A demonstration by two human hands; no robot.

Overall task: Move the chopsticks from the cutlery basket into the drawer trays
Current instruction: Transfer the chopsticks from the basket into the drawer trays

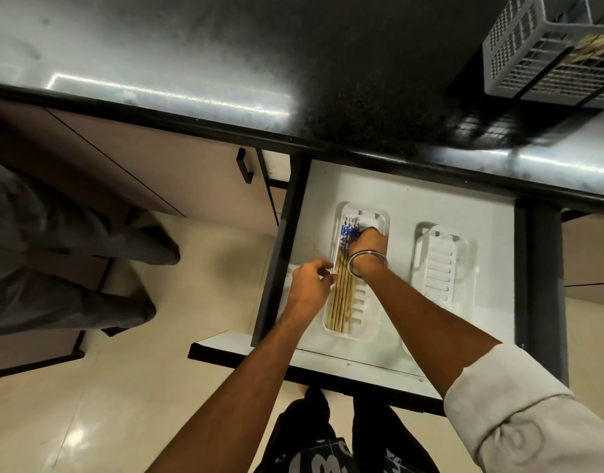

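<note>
At the far left, the grey trouser legs (72, 247) of a second person are seen standing on the pale floor (198, 278), beside closed cabinet fronts with a black handle (245, 165). Further right, a white drawer (409, 199) is pulled open beneath a dark, glossy countertop (225, 56).

The left hand (310, 285) is held at the left rim of the near white tray (370, 322), with fingers loosely curled and fingertips touching the outermost stick; nothing is seen clamped in it. In this slotted tray a bundle of chopsticks (343, 295) is laid lengthwise along the left side: pale wooden shafts, side by side, with white upper ends patterned in blue. The right hand (368, 244), a metal bangle (367, 262) on its wrist, is placed over the patterned ends, its fingers bent down onto them; whether they are pinched or merely pressed cannot be told.

To the right, well apart, a second slotted white tray (442, 264) is seen in the same drawer. At the top right, a grey perforated cutlery basket (519, 42) stands on the countertop, with what look like more pale sticks inside it, blurred.
</note>
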